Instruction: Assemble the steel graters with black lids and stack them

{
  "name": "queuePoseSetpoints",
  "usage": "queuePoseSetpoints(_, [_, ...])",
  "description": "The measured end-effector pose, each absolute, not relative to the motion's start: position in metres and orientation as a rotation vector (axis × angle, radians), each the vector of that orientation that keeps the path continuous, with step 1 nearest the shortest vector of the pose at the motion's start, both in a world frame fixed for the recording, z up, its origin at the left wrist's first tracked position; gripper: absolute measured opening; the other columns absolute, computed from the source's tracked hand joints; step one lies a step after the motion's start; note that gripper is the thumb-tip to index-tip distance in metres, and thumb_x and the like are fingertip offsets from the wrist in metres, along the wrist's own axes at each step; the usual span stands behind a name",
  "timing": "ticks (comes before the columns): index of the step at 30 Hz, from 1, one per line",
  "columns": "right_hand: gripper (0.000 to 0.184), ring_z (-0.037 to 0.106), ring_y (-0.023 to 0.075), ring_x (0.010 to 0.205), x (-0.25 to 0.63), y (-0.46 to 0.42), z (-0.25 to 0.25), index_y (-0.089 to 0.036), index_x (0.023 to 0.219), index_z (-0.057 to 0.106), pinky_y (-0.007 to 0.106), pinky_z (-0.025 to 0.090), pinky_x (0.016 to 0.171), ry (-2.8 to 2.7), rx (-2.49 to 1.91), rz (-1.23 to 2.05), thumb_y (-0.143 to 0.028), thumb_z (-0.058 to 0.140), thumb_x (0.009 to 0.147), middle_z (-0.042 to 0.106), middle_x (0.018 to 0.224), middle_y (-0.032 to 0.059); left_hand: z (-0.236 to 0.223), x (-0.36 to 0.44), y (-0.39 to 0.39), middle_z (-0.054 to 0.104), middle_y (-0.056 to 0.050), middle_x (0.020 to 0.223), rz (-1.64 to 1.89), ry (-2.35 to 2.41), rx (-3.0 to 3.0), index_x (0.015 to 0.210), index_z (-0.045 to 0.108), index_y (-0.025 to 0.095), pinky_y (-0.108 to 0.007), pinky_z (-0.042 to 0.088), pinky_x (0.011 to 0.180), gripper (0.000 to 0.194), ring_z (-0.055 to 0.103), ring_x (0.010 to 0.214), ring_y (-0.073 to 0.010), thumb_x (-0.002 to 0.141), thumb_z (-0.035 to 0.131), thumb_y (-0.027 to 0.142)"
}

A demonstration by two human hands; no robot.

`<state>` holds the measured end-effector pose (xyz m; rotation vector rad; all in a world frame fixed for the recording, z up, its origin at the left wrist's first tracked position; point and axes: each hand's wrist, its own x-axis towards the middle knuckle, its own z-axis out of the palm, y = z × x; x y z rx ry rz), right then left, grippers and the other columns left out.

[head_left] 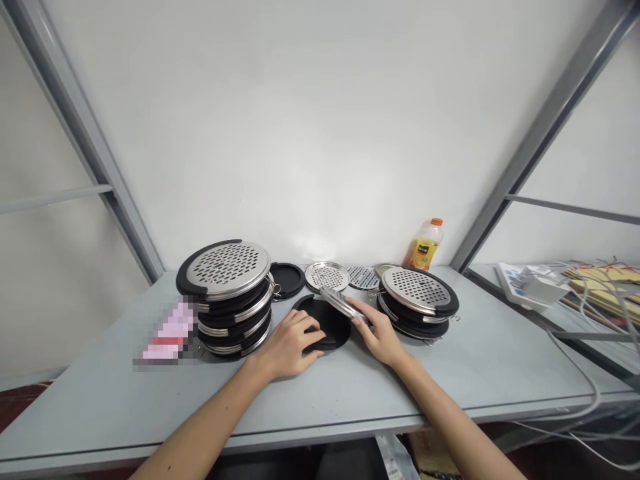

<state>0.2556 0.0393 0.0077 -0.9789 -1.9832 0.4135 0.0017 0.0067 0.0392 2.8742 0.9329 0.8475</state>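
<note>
In front of me on the table sits a round, shallow black base [336, 333]. My left hand [293, 341] is closed on its left rim, thumb on the near side and fingers over the edge. A round metal disc with a perforated face [340, 302] is held tilted by its right edge in my right hand [379, 333], just above the base's far right side. Whether the disc touches the base I cannot tell. Behind it lie a perforated silver disc [327, 276], another holed disc [363, 277] and a second black base [287, 280].
A tall stack of black-rimmed perforated discs [230, 270] stands left, a shorter stack [417, 291] right. An orange-capped bottle [426, 245] stands by the wall. A blurred pink item [173, 330] lies far left. A power strip [525, 287] and cables are beyond the right frame post.
</note>
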Motion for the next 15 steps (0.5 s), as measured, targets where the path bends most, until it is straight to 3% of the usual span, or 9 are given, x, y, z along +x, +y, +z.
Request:
queuePoseSetpoints(4, [0.044, 0.052, 0.0287, 0.124, 0.256, 0.037, 0.010, -0.023, 0.133, 0.051, 0.047, 0.041, 0.104, -2.090, -0.940, 0.388, -0.032, 0.052, 0.090, 0.056, 0.133, 0.0106, 0.042, -0.002, 0.005, 0.062, -0.007, 0.103, 0.876, 1.034, 2.764, 0.089, 0.068, 0.021, -0.044, 0.044, 0.092, 0.019, 0.054, 0.100, -0.0268, 0.072, 0.072, 0.029])
queuePoseSetpoints(8, [0.046, 0.049, 0.0291, 0.126, 0.254, 0.036, 0.011, -0.024, 0.133, 0.052, 0.049, 0.039, 0.106, -2.171, -0.914, 0.355, -0.032, 0.057, 0.088, 0.056, 0.133, 0.0105, 0.040, -0.002, 0.008, 0.061, -0.007, 0.105, 0.957, 1.158, 2.653, 0.078, 0.067, 0.020, -0.046, 0.044, 0.095, 0.012, 0.054, 0.105, -0.0272, 0.081, 0.062, 0.030])
queuePoseSetpoints(11, [0.049, 0.050, 0.0310, 0.125, 0.253, 0.036, 0.011, -0.024, 0.129, 0.056, 0.052, 0.038, 0.106, -2.215, -0.899, 0.352, -0.035, 0.063, 0.083, 0.058, 0.131, 0.0119, 0.033, -0.002, 0.012, 0.059, -0.009, 0.116, 1.020, 1.297, 2.558, 0.100, 0.066, 0.019, -0.047, 0.044, 0.098, 0.020, 0.053, 0.112, -0.0276, 0.088, 0.054, 0.031])
queuePoseSetpoints(15, [0.048, 0.052, 0.0310, 0.123, 0.252, 0.037, 0.012, -0.022, 0.121, 0.062, 0.051, 0.040, 0.104, -2.223, -0.887, 0.388, -0.039, 0.070, 0.076, 0.062, 0.125, 0.0129, 0.023, -0.002, 0.015, 0.043, -0.016, 0.140, 0.910, 1.436, 2.440, 0.132, 0.047, 0.017, -0.050, 0.037, 0.105, 0.044, 0.042, 0.130, -0.0311, 0.095, 0.045, 0.040])
